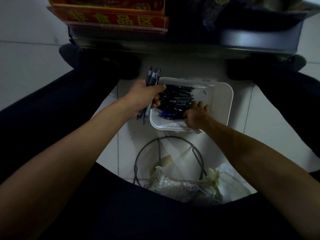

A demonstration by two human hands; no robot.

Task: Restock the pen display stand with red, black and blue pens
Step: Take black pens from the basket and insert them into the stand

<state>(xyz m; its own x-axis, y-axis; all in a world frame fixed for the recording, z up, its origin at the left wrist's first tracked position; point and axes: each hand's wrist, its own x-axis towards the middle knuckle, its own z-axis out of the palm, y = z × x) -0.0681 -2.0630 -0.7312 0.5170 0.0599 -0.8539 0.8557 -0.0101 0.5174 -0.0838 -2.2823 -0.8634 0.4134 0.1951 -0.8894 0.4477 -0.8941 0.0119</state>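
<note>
A white plastic basket (223, 101) sits on the tiled floor between my knees. Inside it lies a pile of dark pens (178, 97), with a few blue ones (167, 114) near its front. My left hand (143, 97) grips a bundle of pens (153, 76) upright over the basket's left rim; their tops stick out above my fist and their tips below it. My right hand (196, 115) reaches into the basket's front right part, fingers curled down among the pens. Whether it holds a pen is hidden.
A metal shelf unit (173, 42) with a red and yellow sign (110, 19) stands just ahead. A round wire frame (138, 163) and crumpled plastic bags (183, 186) lie on the floor close to me. My dark-clad legs flank the basket on both sides.
</note>
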